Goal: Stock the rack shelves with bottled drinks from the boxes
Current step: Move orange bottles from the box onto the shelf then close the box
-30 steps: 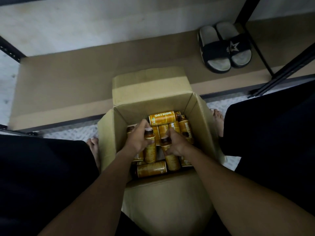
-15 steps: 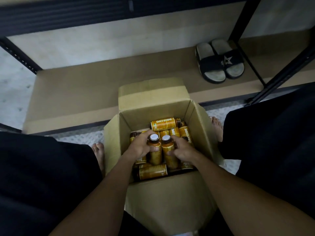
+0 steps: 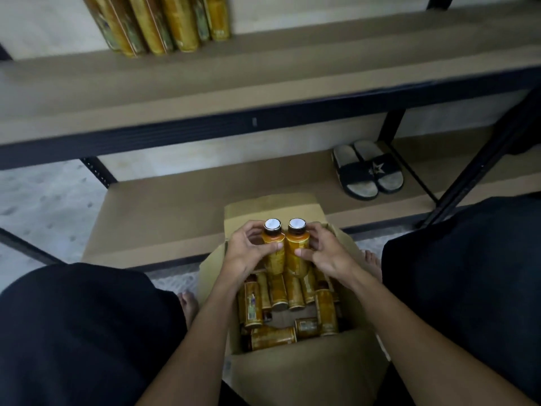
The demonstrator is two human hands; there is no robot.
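Gripping one bottle (image 3: pixel 273 249) in the left hand (image 3: pixel 244 256), a second bottle (image 3: pixel 298 247) in the right hand (image 3: pixel 326 256) (caps up, sides touching). Held over the box (image 3: pixel 292 373), more bottles (image 3: pixel 279 294) beneath the wrists.

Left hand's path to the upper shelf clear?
Probably yes: the left hand holds its bottle above the box, and nothing stands between it and the bare upper shelf beside the stocked bottles.

A pair of black slippers (image 3: pixel 369 173) with a pale star lies side by side. Speckled grey floor (image 3: pixel 44 197) spreads well left of the slippers, and a bare foot (image 3: pixel 372 261) shows nearer the camera than them.
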